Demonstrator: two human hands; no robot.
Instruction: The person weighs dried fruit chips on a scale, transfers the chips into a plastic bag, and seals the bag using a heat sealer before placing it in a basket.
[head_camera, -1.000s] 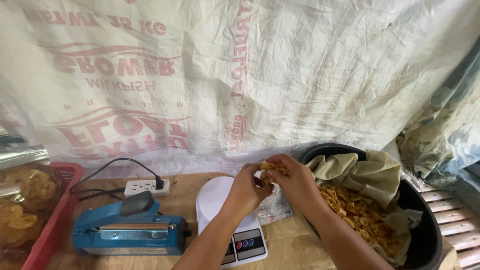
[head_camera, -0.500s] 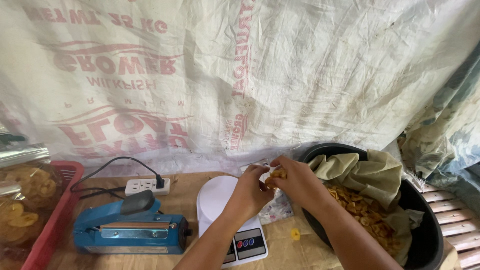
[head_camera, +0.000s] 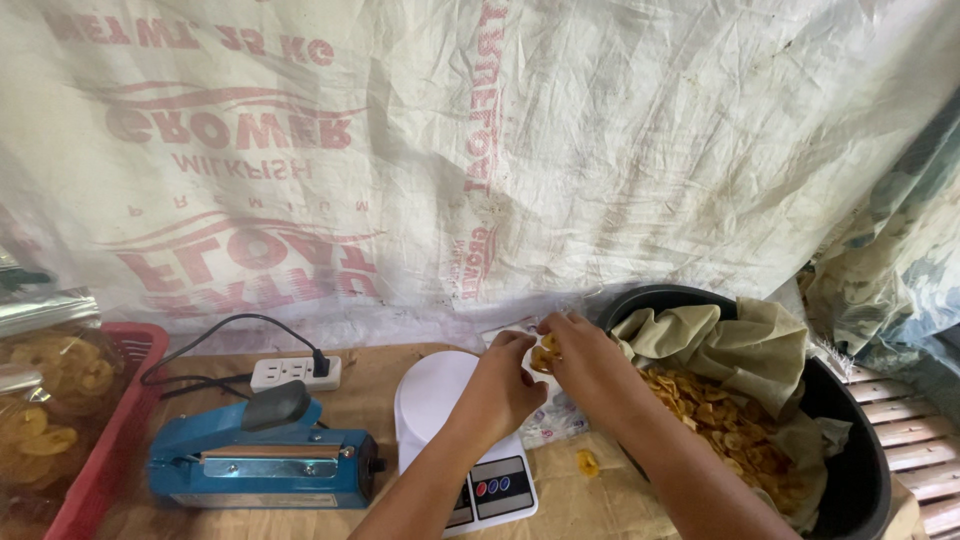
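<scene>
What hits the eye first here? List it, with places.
At centre, the left hand and right hand meet over a round white kitchen scale, pinching yellow fried chips. To the right, a large black tub lined with brown paper holds more chips; at lower left lies a blue heat sealer.

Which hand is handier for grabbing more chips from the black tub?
Probably the right hand: it lies beside the black tub of chips, while the left hand hovers over the white scale.

Blue sealer (head_camera: 262, 463), yellow chips (head_camera: 720, 420)
</scene>
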